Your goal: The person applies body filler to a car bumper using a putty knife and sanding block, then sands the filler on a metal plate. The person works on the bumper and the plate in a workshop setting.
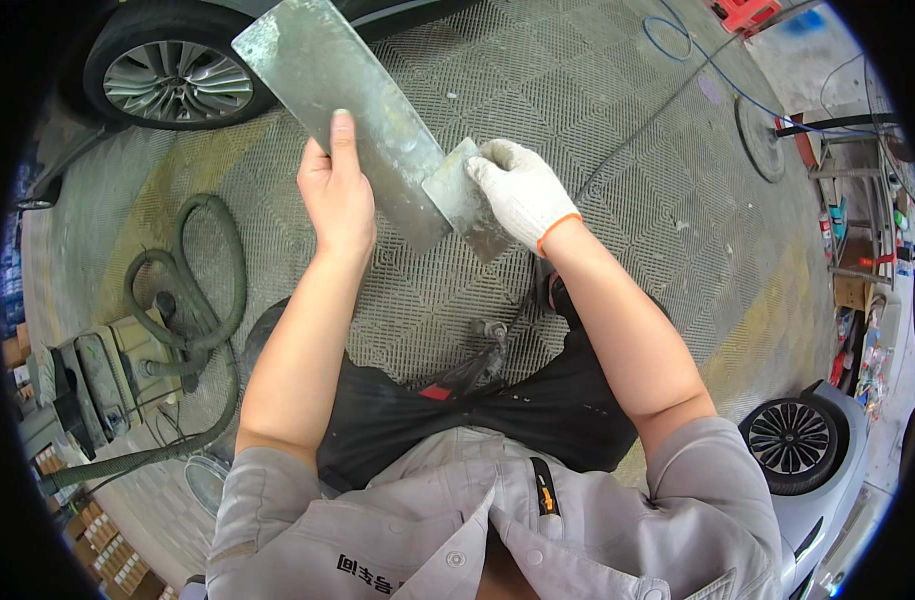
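My bare left hand [339, 200] grips a long flat metal plate [352, 90] by its near edge, thumb lying on top. The plate is tilted, running from upper left down toward the middle, and has pale smears on it. My right hand [527, 195], in a white knit glove with an orange cuff, pinches a small rectangular metal scraper [465, 208]. The scraper overlaps the plate's lower right end and appears to touch it. My right fingertips are partly hidden behind the scraper. Both hands are out in front of my knees, above the floor.
A car wheel [177, 82] stands at the upper left. A thick green hose [239, 270] coils from a boxy machine [107, 380] on the left. Another car's wheel [792, 445] is at lower right. Shelving [845, 172] lines the right, and a blue hose [667, 55] crosses the patterned floor [537, 90].
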`<state>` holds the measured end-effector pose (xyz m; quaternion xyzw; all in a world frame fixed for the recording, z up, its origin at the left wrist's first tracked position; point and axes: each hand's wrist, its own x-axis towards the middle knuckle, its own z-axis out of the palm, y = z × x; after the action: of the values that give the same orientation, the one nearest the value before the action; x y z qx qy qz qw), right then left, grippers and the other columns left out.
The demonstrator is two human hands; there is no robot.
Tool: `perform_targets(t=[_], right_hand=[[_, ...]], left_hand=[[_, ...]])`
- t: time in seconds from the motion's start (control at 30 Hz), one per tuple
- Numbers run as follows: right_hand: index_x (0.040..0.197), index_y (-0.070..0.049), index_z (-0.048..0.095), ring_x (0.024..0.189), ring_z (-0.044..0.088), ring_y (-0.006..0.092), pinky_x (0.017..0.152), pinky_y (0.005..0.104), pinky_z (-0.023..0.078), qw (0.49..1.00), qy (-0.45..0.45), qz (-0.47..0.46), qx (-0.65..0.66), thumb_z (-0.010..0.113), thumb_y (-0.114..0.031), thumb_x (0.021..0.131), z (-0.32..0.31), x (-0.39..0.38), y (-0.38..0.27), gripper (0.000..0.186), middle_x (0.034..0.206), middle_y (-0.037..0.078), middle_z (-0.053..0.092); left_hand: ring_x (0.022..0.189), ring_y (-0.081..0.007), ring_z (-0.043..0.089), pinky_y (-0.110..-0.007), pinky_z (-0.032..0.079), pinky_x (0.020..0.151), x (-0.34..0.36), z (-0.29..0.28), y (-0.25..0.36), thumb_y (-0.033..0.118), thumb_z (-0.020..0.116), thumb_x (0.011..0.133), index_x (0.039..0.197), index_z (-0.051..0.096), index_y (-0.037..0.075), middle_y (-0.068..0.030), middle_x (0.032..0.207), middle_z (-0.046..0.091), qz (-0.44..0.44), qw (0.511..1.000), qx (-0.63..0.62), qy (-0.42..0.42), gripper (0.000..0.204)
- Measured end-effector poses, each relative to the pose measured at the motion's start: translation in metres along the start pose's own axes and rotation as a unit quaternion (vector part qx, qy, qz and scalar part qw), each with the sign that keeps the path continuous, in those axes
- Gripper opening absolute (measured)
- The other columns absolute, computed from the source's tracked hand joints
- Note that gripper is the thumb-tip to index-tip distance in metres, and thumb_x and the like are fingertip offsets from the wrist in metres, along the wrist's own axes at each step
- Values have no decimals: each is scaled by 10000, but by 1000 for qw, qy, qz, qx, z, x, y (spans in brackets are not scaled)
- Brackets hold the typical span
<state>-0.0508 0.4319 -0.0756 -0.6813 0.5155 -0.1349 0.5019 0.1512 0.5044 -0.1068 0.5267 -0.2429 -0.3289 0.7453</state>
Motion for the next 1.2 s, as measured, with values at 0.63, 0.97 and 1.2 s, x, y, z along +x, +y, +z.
perform_targets(t=[0.63, 0.97, 1.2], right_hand=[[1301, 59, 738, 1053, 758, 225, 960, 360, 583, 995, 90, -24, 27, 713, -200, 1038, -7, 4, -3, 370, 1186, 171, 807], [1306, 70, 742, 1026, 752, 225, 937, 367, 594, 987, 52, 34, 149, 720, -151, 1027, -4, -2, -7, 357, 1167, 154, 800], [1346, 76, 723, 1098, 757, 231, 961, 368, 601, 991, 73, -56, 94, 719, -148, 1034, -1, -1, 0, 384, 1256, 177, 795]], left_hand=[[1106, -149, 696, -317, 552, 1004, -38, 12, -18, 69, 804, 1034, 1240, 729, -3, -69, 1239, 756, 80, 990, 61, -97, 232], [1099, -155, 713, -314, 565, 1013, -61, 19, -16, 4, 864, 961, 1241, 763, -31, -81, 1253, 769, -1, 986, 165, -30, 299], [1199, -181, 692, -336, 553, 1076, -59, 12, -23, -27, 840, 966, 1422, 670, -53, -107, 1355, 730, 114, 981, 130, -93, 487]])
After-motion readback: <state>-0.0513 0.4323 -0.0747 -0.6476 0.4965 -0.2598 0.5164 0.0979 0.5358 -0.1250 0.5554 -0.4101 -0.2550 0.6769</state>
